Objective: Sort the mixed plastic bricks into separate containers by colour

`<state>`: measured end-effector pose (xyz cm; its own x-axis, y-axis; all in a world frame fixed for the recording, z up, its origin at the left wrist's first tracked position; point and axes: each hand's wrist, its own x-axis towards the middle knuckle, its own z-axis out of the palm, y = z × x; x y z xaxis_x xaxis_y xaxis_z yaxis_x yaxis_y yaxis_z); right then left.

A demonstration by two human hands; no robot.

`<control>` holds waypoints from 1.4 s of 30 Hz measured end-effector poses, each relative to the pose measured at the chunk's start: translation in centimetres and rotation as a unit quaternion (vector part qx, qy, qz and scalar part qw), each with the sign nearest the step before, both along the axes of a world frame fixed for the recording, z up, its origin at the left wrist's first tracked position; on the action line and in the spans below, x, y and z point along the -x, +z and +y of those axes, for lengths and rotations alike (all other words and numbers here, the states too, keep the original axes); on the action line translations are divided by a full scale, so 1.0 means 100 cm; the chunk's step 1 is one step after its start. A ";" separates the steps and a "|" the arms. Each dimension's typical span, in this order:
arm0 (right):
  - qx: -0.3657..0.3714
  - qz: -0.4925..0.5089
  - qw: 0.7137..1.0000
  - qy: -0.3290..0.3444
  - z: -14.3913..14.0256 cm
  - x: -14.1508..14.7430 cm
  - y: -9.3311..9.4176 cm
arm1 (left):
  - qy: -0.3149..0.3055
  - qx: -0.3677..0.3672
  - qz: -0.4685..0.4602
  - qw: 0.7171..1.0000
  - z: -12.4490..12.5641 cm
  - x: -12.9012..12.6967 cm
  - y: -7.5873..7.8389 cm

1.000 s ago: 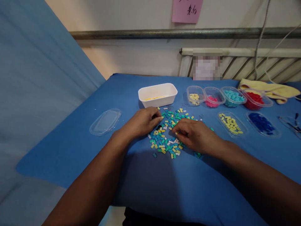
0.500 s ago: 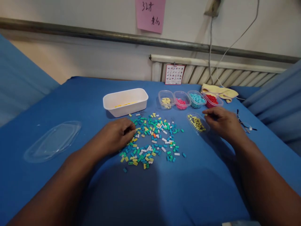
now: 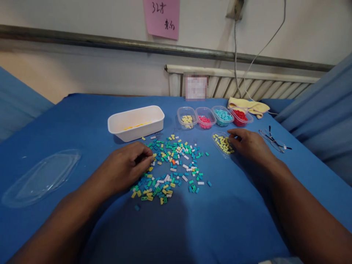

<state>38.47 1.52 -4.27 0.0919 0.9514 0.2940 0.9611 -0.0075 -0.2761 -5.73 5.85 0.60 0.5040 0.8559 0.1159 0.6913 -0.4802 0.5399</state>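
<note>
Small toy building bricks (image 3: 165, 179) in green, blue, yellow and white lie loose in a wide pile on the blue tablecloth. My left hand (image 3: 128, 161) rests at the pile's left edge, thumb and forefinger closed on what looks like a small yellow brick (image 3: 154, 155). Over the right rim of a shallow clear plastic lid (image 3: 227, 156) is my right hand (image 3: 250, 145), its fingertips pinched together. Whatever they hold is too small to make out. Several yellow bricks (image 3: 223, 143) lie on that lid.
Behind the pile stands a white tub (image 3: 134, 132) with some yellow-orange pieces. Clear boxes hold cream (image 3: 187, 120), pink (image 3: 205, 121), light blue (image 3: 223, 116) and red bricks (image 3: 240, 116). Eyeglasses (image 3: 275, 142), a yellow cloth (image 3: 249, 106) and clear lids (image 3: 42, 179) lie around.
The view has shifted slightly to the right. Against the pile, my left hand has moved a little to the right; my right hand stays by the lid, with the yellow brick at its fingertips no longer distinct.
</note>
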 end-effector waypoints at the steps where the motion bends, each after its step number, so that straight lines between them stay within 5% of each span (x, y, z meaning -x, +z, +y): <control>1: -0.011 -0.002 1.000 -0.002 0.000 -0.001 0.000 | 0.007 0.028 -0.028 0.999 -0.002 -0.003 0.001; 6: -0.126 0.042 0.989 0.070 -0.014 0.027 0.016 | 0.034 0.252 -0.202 0.946 -0.025 -0.026 0.004; 9: -0.145 0.090 0.957 0.234 -0.036 0.075 0.028 | -0.010 0.327 -0.251 0.911 -0.044 -0.041 0.006; 13: -0.128 0.118 0.879 0.443 -0.064 0.136 0.031 | -0.069 0.385 -0.269 0.880 -0.059 -0.050 0.009; 20: -0.155 0.178 0.879 0.414 -0.067 0.154 0.018 | -0.070 0.422 -0.313 0.848 -0.058 -0.050 0.001; 25: -0.168 0.208 0.872 0.409 -0.069 0.153 0.013 | -0.034 0.400 -0.333 0.853 -0.055 -0.051 -0.004; 31: -0.185 0.237 0.862 0.408 -0.068 0.155 0.015 | -0.077 0.350 -0.335 0.872 -0.055 -0.054 -0.004; 42: -0.215 0.222 0.865 0.396 -0.062 0.157 0.017 | 0.036 0.432 -0.403 0.806 -0.061 -0.067 -0.014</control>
<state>22.76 -4.63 -2.62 -0.3442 0.5790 0.7391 0.4160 0.7998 -0.4328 0.98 -0.22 -0.76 0.5086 0.8165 -0.2731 -0.0426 0.3407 0.9392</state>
